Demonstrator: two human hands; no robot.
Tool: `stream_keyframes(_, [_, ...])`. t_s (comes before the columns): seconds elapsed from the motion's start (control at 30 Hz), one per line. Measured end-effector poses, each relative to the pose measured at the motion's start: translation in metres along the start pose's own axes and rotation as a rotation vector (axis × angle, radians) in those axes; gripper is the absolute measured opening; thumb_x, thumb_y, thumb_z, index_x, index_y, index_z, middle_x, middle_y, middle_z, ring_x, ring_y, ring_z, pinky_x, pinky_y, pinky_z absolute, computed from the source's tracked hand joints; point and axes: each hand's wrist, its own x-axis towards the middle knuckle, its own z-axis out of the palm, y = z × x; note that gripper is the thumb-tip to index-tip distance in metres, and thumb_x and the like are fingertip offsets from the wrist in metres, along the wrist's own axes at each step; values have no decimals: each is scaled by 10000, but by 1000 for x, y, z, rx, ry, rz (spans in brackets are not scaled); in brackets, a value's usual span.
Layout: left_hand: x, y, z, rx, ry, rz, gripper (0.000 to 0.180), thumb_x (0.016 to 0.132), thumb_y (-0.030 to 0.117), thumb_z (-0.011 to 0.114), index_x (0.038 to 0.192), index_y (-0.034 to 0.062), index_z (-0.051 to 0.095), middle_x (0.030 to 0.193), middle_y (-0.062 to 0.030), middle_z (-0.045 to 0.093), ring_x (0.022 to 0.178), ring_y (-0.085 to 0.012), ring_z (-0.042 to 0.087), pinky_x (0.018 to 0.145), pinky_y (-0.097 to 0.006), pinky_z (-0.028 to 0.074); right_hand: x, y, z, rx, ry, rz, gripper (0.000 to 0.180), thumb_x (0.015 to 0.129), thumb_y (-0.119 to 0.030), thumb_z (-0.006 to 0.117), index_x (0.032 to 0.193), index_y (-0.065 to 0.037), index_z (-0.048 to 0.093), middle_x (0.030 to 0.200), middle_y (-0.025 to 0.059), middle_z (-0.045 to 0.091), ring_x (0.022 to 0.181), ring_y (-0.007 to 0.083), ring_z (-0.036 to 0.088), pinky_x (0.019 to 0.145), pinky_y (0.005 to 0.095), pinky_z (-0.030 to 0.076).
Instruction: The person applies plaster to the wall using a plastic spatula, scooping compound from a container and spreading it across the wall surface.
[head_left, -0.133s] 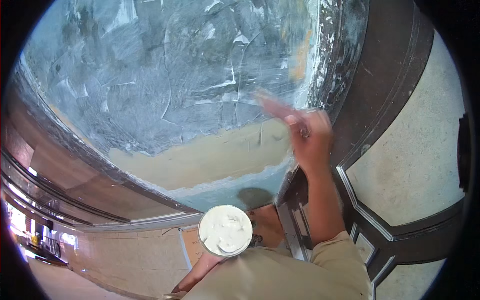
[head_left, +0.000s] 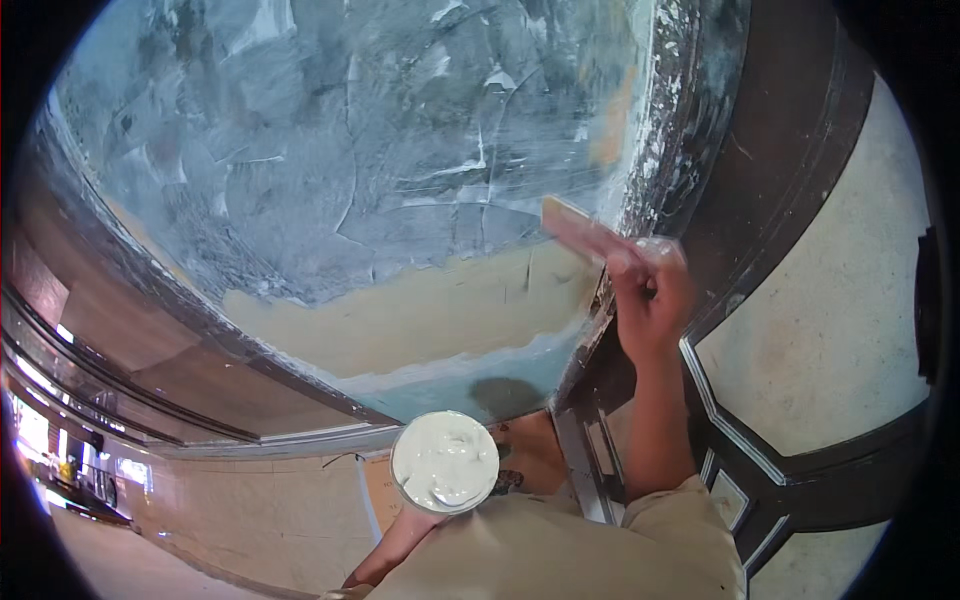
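Note:
My left hand (head_left: 413, 524), low in the view, is closed beneath a round tub (head_left: 396, 476) and holds it up; its fingers are mostly hidden. White paste (head_left: 445, 458) fills the tub nearly to the rim. My right hand (head_left: 652, 305) grips a flat, pinkish putty knife (head_left: 582, 230), its blade pointing up and left. The knife is slightly blurred, and I cannot tell whether it touches the wall. Behind it the grey-blue wall panel (head_left: 400, 150) carries white streaks and cracks, with a smooth beige band (head_left: 410, 320) along its lower part.
A dark wooden frame (head_left: 770, 150) with pale panels (head_left: 820, 290) stands on the right. Another dark, paint-flecked edge (head_left: 200, 310) borders the wall at left. Below lie a tiled floor (head_left: 270, 510) and an orange-brown sheet (head_left: 540, 450) near the wall's foot.
My right hand and the putty knife have moved right and slightly down toward the wall's right edge. The tub in my left hand has hardly moved.

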Motion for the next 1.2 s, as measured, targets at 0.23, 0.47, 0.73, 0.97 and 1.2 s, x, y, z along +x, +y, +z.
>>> stream_keyframes(0.23, [-6, -4, -13, 164, 67, -23, 633, 934, 191, 644, 1476, 114, 327, 1438, -95, 477, 1299, -255, 497, 1073, -441, 451, -134, 24, 56, 747, -129, 1033, 323, 929, -170, 644, 1200, -48, 518, 932, 30, 613, 698, 129, 592, 591, 255, 478])
stream_keyframes(0.47, [-7, -10, -26, 148, 63, 15, 606, 947, 231, 613, 1474, 116, 336, 1442, -95, 477, 1301, -256, 496, 1075, -445, 448, -220, 22, 70, 898, -509, 1372, 356, 951, -176, 590, 1269, -55, 486, 977, 64, 631, 706, 122, 638, 537, 246, 521])
stream_keyframes(0.73, [62, 17, 6, 123, 36, 47, 578, 965, 285, 572, 1471, 119, 348, 1446, -95, 476, 1303, -258, 496, 1077, -451, 444, -157, 4, 135, 951, -170, 1208, 349, 1010, -323, 519, 1275, -96, 523, 1010, 14, 622, 734, 101, 597, 563, 259, 513])
stream_keyframes(0.97, [-20, 11, -86, 94, -26, 144, 560, 981, 332, 537, 1468, 122, 358, 1450, -94, 475, 1305, -259, 495, 1079, -456, 441, -382, -7, 136, 763, -193, 1824, 250, 1002, -199, 549, 1237, -135, 489, 788, 32, 571, 449, 143, 473, 375, 288, 356])
stream_keyframes(1.2, [-71, 18, -142, 25, 53, 226, 550, 996, 379, 501, 1466, 125, 369, 1454, -94, 475, 1307, -260, 494, 1082, -461, 438, -261, -84, 115, 928, -350, 1495, 199, 998, -158, 531, 1186, -95, 526, 815, 6, 598, 537, 112, 553, 453, 251, 433])
